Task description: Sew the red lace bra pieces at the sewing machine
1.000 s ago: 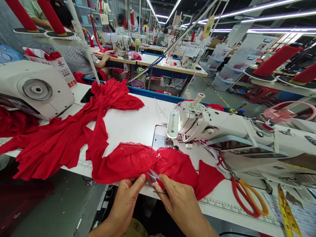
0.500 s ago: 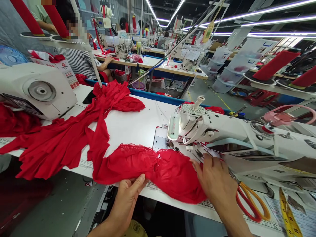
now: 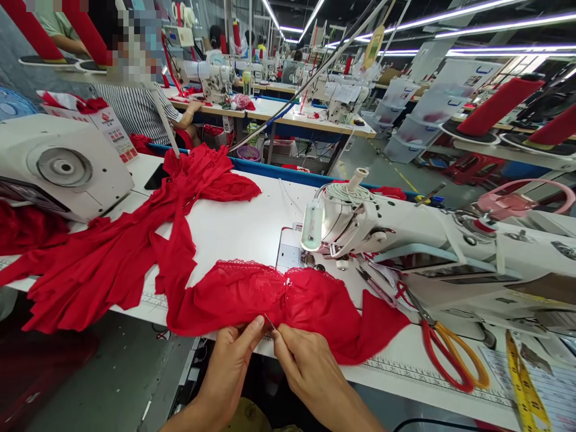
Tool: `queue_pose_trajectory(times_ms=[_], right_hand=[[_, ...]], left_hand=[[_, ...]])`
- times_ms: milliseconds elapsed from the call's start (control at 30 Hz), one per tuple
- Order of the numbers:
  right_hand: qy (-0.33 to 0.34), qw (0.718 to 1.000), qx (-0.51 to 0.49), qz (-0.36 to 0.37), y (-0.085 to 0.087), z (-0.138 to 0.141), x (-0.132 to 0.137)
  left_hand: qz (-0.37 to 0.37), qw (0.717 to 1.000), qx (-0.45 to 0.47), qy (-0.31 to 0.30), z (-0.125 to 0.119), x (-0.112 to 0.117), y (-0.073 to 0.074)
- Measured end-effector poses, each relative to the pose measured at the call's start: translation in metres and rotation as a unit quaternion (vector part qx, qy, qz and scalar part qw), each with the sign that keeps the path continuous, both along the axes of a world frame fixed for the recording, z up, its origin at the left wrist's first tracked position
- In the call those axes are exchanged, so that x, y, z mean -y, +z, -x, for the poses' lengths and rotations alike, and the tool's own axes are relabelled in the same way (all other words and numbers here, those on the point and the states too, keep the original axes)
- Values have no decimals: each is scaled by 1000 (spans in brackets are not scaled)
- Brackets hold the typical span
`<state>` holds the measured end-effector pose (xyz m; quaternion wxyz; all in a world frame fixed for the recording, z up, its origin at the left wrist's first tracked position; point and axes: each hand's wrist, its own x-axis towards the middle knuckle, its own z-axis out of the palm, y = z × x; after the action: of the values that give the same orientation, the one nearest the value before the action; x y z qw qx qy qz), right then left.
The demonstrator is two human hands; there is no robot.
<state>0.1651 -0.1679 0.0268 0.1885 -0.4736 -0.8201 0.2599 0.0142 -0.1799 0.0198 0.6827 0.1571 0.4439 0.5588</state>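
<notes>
A red lace-edged bra [image 3: 315,300] lies across the front of the white sewing table, a small white ornament at its centre. My left hand [image 3: 234,351] pinches the bra's lower edge between thumb and fingers, just left of the centre. Close beside it, my right hand [image 3: 306,357] is closed on a thin, dark, pointed metal tool [image 3: 269,321]. Its tip reaches the fabric by my left thumb; most of the tool is hidden in the fingers. Behind the bra stands the sewing machine [image 3: 351,216], its needle area just beyond the lace edge.
Scissors with red and orange handles [image 3: 450,354] lie at the right, near a yellow tape measure [image 3: 524,384]. Long red fabric pieces [image 3: 112,258] spread over the left side. A second machine [image 3: 67,165] stands at the far left. A co-worker in a striped top [image 3: 135,111] sits beyond.
My right hand has come left from beside the machine to my left hand, with the thin tool in it. The bra's right end now lies uncovered. My left hand keeps its pinch.
</notes>
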Motion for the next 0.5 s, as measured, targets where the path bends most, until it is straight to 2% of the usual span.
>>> queue_pose_trajectory(times_ms=[500], right_hand=[[-24,1000,13,-11,3,2,3]], left_hand=[[13,1000,-5,18,-1,-1,0]])
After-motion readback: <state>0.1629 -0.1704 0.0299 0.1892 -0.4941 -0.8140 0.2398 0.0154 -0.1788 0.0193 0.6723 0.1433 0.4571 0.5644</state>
